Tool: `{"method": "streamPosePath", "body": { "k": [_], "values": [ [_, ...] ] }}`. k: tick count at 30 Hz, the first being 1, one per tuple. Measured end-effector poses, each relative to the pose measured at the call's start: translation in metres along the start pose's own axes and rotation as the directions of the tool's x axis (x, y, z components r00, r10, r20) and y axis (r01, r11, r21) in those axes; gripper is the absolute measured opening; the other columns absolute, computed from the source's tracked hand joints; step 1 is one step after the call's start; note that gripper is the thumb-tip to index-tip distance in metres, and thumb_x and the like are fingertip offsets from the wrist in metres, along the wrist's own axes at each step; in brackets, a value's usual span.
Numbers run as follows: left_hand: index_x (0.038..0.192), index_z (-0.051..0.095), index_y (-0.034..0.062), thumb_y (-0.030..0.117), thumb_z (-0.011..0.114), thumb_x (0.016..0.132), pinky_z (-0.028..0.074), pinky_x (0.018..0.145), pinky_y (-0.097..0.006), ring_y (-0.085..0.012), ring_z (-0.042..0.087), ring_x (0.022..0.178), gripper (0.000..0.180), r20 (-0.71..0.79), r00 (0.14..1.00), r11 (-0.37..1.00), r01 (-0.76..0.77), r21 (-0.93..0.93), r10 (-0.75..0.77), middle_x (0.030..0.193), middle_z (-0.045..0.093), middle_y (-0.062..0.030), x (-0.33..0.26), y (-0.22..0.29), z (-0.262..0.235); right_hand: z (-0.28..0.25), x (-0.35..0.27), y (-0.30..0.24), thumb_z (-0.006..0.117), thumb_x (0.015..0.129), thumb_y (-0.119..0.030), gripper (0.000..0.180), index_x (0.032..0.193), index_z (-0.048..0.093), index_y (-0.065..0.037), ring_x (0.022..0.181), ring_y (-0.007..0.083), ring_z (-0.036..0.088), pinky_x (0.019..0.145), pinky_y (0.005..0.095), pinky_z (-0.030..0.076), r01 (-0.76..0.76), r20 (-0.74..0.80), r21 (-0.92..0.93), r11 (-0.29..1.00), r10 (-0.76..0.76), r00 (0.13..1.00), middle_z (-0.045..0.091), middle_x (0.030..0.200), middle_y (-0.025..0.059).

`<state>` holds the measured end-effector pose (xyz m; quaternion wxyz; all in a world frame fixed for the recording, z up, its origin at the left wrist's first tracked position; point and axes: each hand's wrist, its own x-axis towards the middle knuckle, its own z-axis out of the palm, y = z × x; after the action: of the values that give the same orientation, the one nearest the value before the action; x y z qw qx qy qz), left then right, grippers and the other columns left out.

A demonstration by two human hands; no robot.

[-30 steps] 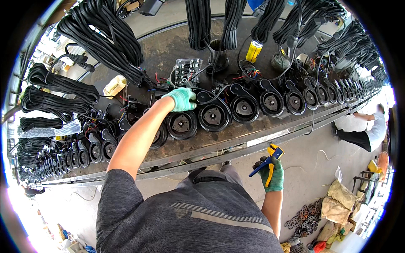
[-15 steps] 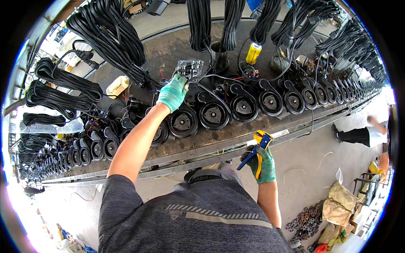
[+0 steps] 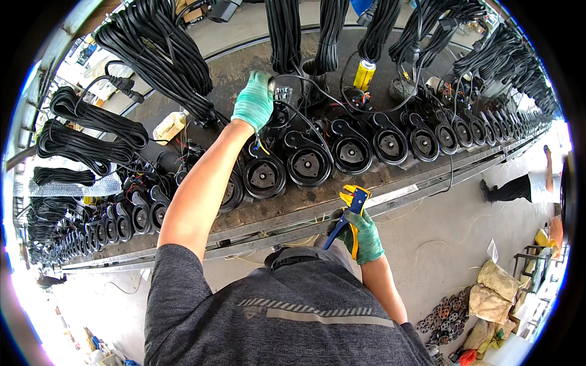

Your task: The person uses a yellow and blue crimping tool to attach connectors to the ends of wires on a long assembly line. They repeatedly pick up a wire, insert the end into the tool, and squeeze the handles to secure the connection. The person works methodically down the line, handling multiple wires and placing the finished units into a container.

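My left hand [image 3: 253, 102], in a green glove, is raised over the bench and closed round a black cable [image 3: 305, 78]. Thin coloured wire ends [image 3: 261, 146] dangle below that hand. Part of a small clear pack [image 3: 282, 94] shows just right of it. My right hand [image 3: 365, 236], gloved too, holds a wire stripper [image 3: 353, 204] with blue and yellow handles beyond the bench's near edge, jaws pointing up. Between the hands stands a row of round black reels [image 3: 307, 165], each with an arm on top.
Bundles of black cable [image 3: 284, 36] hang along the far side. A yellow can [image 3: 364, 76] and a dark metal cup [image 3: 313, 79] stand on the bench [image 3: 238, 55]. A cream bottle [image 3: 171, 127] lies at left. Another person [image 3: 525, 186] is at far right; sacks [image 3: 491, 293] lie on the floor.
My left hand has moved up and away with the cable, and its wire ends now hang below it. My right hand has shifted left with the wire stripper.
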<state>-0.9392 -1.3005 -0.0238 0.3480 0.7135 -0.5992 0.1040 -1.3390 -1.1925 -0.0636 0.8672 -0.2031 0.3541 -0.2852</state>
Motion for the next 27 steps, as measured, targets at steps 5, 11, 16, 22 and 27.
{"method": "streamPosePath", "body": {
  "k": [5, 11, 16, 22, 27],
  "values": [
    [0.113, 0.057, -0.0006, 0.018, 0.055, 0.104, 0.052, 0.079, -0.042, -0.0302, 0.066, 0.085, 0.021, 0.293, 0.893, 0.914, 0.388, -0.116, -0.342, 0.095, 0.067, -0.0216, 0.000, 0.009, -0.016, 0.009, 0.004, 0.001, 0.071, 0.094, -0.011, 0.026, 0.118, 0.064, -0.003, 0.088, 0.0256, 0.072, 0.078, 0.0399, 0.062, -0.008, 0.001, -0.114, 0.993, 0.008, 1.000, 0.072, 0.103, 0.0122],
    [0.112, 0.068, -0.0041, 0.014, 0.057, 0.102, 0.063, 0.085, -0.036, -0.0248, 0.075, 0.092, 0.024, 0.810, 0.469, -0.248, 0.788, -0.563, -0.352, 0.105, 0.075, -0.0160, -0.069, 0.035, -0.047, 0.043, 0.033, 0.020, 0.072, 0.092, -0.002, 0.047, 0.135, 0.052, -0.004, 0.088, 0.0071, 0.059, 0.077, 0.0230, 0.052, 0.264, 0.057, -0.364, 0.893, -0.262, 0.964, 0.060, 0.102, -0.0021],
    [0.123, 0.067, -0.0058, 0.001, 0.058, 0.097, 0.062, 0.091, -0.038, -0.0251, 0.073, 0.100, 0.028, 0.758, 0.651, -0.656, 0.587, -0.475, 0.034, 0.116, 0.073, -0.0172, -0.121, 0.067, -0.060, 0.071, 0.046, 0.017, 0.072, 0.089, 0.005, 0.063, 0.145, 0.045, -0.004, 0.097, 0.0083, 0.061, 0.087, 0.0241, 0.054, 0.456, 0.255, -0.371, 0.809, -0.383, 0.888, 0.063, 0.112, 0.0000],
    [0.121, 0.069, -0.0007, 0.005, 0.059, 0.100, 0.060, 0.084, -0.036, -0.0233, 0.072, 0.094, 0.024, 0.804, 0.483, -0.508, 0.624, -0.594, -0.347, 0.117, 0.073, -0.0126, -0.159, 0.056, -0.049, 0.104, 0.055, 0.015, 0.071, 0.088, 0.008, 0.066, 0.147, 0.043, -0.004, 0.116, 0.0150, 0.061, 0.101, 0.0313, 0.052, 0.503, 0.362, -0.338, 0.795, -0.384, 0.850, 0.063, 0.129, 0.0055],
    [0.117, 0.066, 0.0061, 0.015, 0.071, 0.095, 0.050, 0.090, -0.031, -0.0147, 0.060, 0.098, 0.024, -0.007, 0.900, 0.727, 0.349, -0.591, -0.437, 0.109, 0.066, -0.0041, -0.148, 0.061, -0.120, 0.114, 0.062, 0.012, 0.074, 0.084, 0.008, 0.070, 0.146, 0.043, -0.003, 0.120, 0.0143, 0.060, 0.104, 0.0308, 0.050, 0.477, 0.364, -0.504, 0.720, -0.324, 0.873, 0.061, 0.135, 0.0066]
  ]
}}
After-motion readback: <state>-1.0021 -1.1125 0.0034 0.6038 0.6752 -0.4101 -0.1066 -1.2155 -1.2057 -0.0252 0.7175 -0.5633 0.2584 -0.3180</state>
